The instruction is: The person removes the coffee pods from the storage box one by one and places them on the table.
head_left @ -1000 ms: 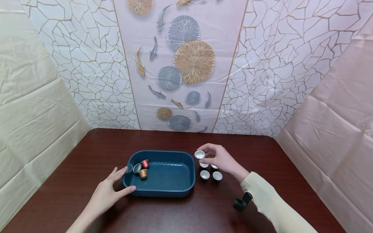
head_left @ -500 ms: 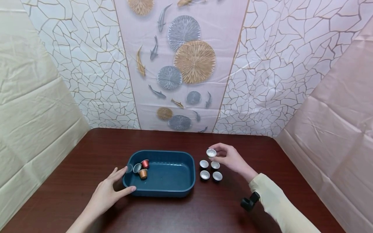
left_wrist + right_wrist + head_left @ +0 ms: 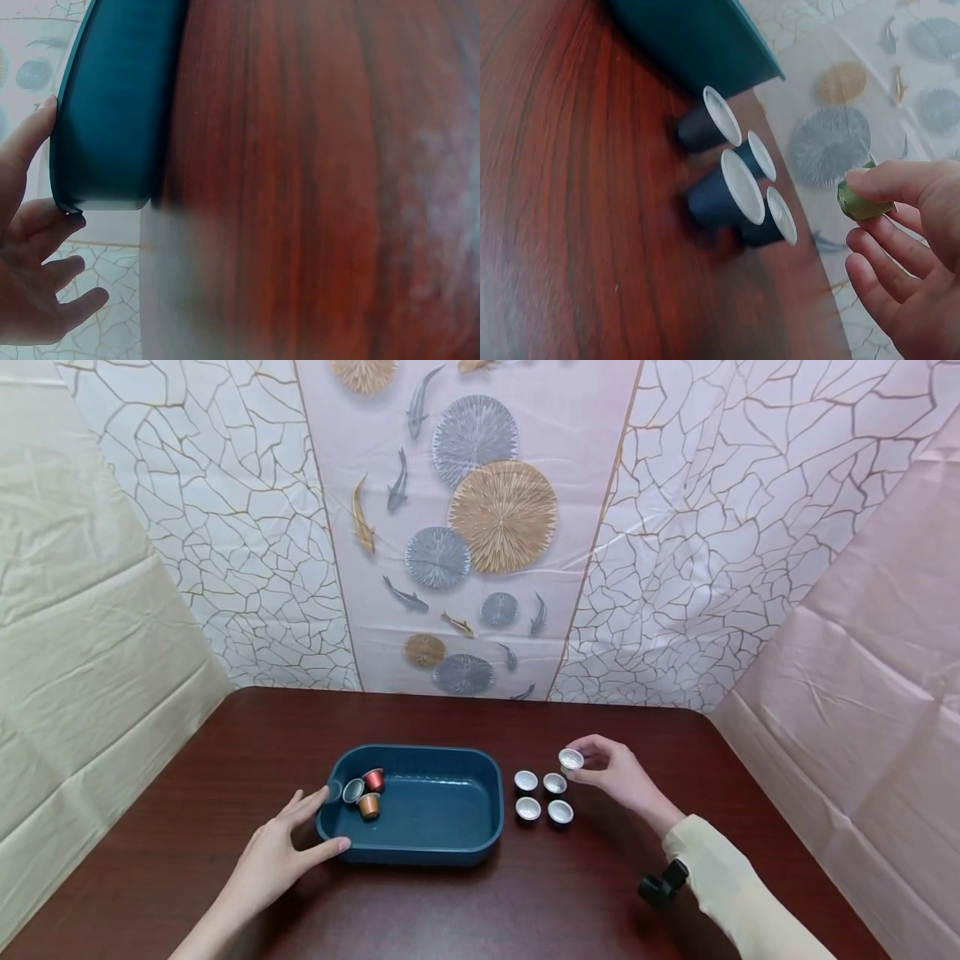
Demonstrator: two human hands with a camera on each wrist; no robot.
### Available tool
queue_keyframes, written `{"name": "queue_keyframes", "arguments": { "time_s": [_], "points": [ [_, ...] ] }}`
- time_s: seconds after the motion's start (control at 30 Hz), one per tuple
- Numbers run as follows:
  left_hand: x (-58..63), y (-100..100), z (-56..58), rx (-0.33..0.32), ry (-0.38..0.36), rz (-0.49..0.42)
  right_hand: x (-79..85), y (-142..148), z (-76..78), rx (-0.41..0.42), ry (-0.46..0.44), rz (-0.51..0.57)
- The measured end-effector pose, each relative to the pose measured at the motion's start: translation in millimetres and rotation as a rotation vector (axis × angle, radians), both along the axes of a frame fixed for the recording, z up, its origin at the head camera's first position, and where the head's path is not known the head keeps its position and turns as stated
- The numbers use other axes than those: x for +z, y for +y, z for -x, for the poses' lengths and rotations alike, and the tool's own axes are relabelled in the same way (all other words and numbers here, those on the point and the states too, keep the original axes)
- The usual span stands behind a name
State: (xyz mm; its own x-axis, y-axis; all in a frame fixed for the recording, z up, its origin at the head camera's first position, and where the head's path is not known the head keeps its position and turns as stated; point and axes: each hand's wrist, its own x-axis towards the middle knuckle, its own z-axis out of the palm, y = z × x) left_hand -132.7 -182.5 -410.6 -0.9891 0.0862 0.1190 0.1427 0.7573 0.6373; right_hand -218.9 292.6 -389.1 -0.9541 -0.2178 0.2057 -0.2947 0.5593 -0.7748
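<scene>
So we had the green capsule [image 3: 866,201] pinched in our right grip [image 3: 615,772], thumb on one side and fingers on the other, pale lid facing up. It hung over the counter [image 3: 420,910], just to the right of the far-right capsule [image 3: 555,784]. The near-right capsule [image 3: 560,812], near-left capsule [image 3: 528,809] and far-left capsule [image 3: 526,781] filled out a neat little block, all standing lid up. Our left grip [image 3: 273,852] was spread and relaxed, fingertips touching the left end of the tray [image 3: 408,857], thumb at its near side, not clamping anything.

We took the step in hand to be standing the green one beside that block. For that, the side pinch looked spot on to us, since it left the lid and base free. The trick was a level lid, a straight drop in line with the back pair, and no letting go until the base sat flat. Narrow bottoms probably tip easily, so an even, gentle release made sense. Knuckles needed to clear the far-right capsule too, or it could've gone over. The red capsule [image 3: 374,779], orange capsule [image 3: 370,806] and silver-lidded capsule [image 3: 353,791] sat bunched inside the tray's left end, so a light left touch was plenty.
</scene>
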Motion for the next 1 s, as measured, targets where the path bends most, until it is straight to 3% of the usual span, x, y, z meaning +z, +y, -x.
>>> {"name": "queue_keyframes", "arguments": {
  "time_s": [0.27, 1.0],
  "points": [
    [0.4, 0, -0.6, -0.002, 0.011, -0.002, -14.8, 17, 0.5, -0.062, -0.032, -0.005],
    [1.4, 1, -1.6, -0.009, -0.01, -0.011, -39.8, 32, 0.5, -0.103, -0.119, -0.038]
  ]
}}
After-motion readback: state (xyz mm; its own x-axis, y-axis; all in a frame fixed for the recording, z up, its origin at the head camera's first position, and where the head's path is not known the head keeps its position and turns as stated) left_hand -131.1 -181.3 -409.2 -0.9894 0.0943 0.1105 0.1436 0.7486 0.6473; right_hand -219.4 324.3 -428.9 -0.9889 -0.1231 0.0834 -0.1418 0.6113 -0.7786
